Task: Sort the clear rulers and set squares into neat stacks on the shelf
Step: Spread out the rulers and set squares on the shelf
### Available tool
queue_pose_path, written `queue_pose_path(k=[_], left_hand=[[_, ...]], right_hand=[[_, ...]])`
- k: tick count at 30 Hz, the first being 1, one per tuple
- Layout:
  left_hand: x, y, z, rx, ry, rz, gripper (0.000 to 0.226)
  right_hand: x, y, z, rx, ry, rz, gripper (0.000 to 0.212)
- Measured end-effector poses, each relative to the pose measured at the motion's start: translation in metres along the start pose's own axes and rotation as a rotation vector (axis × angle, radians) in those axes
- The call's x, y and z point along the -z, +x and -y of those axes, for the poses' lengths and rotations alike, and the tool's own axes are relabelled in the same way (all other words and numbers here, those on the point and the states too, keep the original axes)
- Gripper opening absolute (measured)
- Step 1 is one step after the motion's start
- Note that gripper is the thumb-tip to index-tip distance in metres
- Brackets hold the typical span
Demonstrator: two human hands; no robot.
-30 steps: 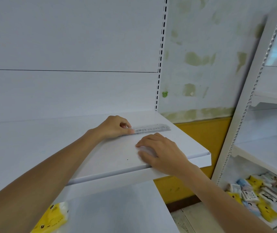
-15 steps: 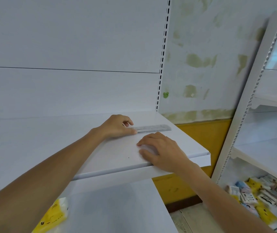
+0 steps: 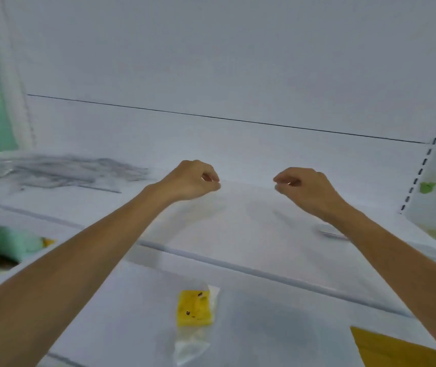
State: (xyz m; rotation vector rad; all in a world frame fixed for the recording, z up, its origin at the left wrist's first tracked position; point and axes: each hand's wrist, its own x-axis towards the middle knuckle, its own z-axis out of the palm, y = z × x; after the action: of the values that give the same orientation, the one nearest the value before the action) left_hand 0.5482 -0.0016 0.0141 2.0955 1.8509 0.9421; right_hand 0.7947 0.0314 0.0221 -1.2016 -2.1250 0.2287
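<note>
Clear plastic rulers and set squares [image 3: 52, 170]: jumbled pile, far left of white metal shelf [image 3: 251, 229]. Left hand [image 3: 190, 181], right hand [image 3: 306, 186]: fingers loosely curled, nothing seen held. Step: likely fetching next piece. Next: reach left, pinch one.

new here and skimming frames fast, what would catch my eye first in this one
The left hand and right hand hover mid-frame above the shelf, fingers loosely curled, with nothing visible in either. A blurred pile of clear rulers lies on the shelf at far left. A yellow packet sits on the lower shelf, bottom centre.
</note>
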Motion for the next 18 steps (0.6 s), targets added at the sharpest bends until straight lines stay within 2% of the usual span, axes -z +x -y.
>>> queue_pose_path(k=[4, 8, 13, 18], left_hand=[[0.072, -0.041, 0.059, 0.144, 0.039, -0.086, 0.005], [0.112, -0.072, 0.114, 0.225, 0.058, -0.138, 0.009], [0.154, -0.086, 0.191, 0.303, 0.066, -0.222, 0.015], [0.205, -0.083, 0.276, 0.369, 0.062, -0.273, 0.017]], right_hand=[[-0.047, 0.059, 0.058, 0.058, 0.071, 0.054, 0.011], [-0.106, 0.098, 0.112, 0.1, -0.005, 0.08, 0.02], [-0.178, 0.13, 0.163, 0.174, -0.079, 0.188, 0.029], [-0.235, 0.169, 0.197, 0.129, -0.141, 0.297, 0.033]])
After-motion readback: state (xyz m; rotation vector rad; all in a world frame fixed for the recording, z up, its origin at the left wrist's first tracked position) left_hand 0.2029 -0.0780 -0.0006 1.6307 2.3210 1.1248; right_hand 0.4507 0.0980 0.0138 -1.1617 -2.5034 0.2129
